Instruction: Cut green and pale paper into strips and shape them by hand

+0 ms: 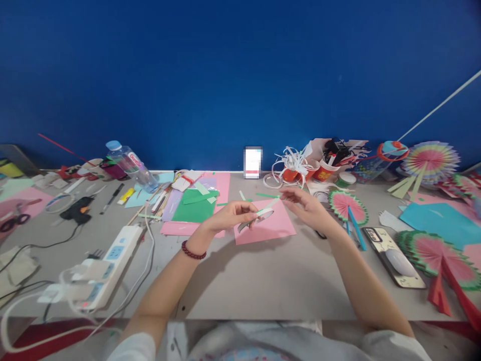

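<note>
My left hand (229, 216) is closed on a small roll (259, 220), apparently tape, held just above a pink paper sheet (280, 228) on the grey table (263, 281). A pale strip (268, 206) runs from the roll up to the right. My right hand (306, 205) is beside it, fingers pinched at the strip's far end. A red bead bracelet (193, 251) is on my left wrist.
Green and pink sheets (195, 208) lie behind my left hand. At left are a power strip (108, 265) with cables, a glue gun (77, 210), scissors (15, 218) and a water bottle (131, 165). At right are paper fans (347, 206), a phone (394, 255) and red cups (323, 173).
</note>
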Demonstrator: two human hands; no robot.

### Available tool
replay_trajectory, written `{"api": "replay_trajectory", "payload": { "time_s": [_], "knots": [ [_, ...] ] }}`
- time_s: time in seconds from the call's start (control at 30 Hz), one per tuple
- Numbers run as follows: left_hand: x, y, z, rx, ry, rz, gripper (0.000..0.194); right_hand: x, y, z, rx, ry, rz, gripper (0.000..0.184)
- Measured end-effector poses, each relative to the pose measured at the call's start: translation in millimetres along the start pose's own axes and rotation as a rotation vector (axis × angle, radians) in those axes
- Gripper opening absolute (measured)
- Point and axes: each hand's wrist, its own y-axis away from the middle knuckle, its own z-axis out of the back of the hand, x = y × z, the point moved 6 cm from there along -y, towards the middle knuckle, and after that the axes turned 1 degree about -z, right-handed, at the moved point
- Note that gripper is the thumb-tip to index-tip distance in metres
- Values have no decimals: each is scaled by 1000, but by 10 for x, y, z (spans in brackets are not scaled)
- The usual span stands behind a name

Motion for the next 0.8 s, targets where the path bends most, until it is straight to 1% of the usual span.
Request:
{"api": "replay_trajectory", "payload": {
  "time_s": [0.07,0.17,0.23,0.33,0.4,0.5,0.67,0.8],
  "knots": [
    [37,-18,32,-60,-35,3,27,-247,121,145,-92,145,-62,28],
    [124,-54,87,-156,-26,31,28,-649,411,319,-220,396,-183,23],
    [174,-72,126,-220,-6,47,27,-880,636,377,-258,519,-254,21],
    [208,-87,169,-287,5,43,26,-1132,943,414,-299,623,-349,22],
    [214,-88,192,-321,14,27,26,-1232,1084,420,-318,640,-392,24],
    [230,-79,222,-367,52,5,28,-1315,1181,435,-334,656,-442,26],
    [318,-72,265,-444,118,56,38,-1387,1152,484,-309,726,-466,26],
    [370,-66,310,-530,166,75,44,-1463,1127,513,-249,705,-496,18]
  ]
}}
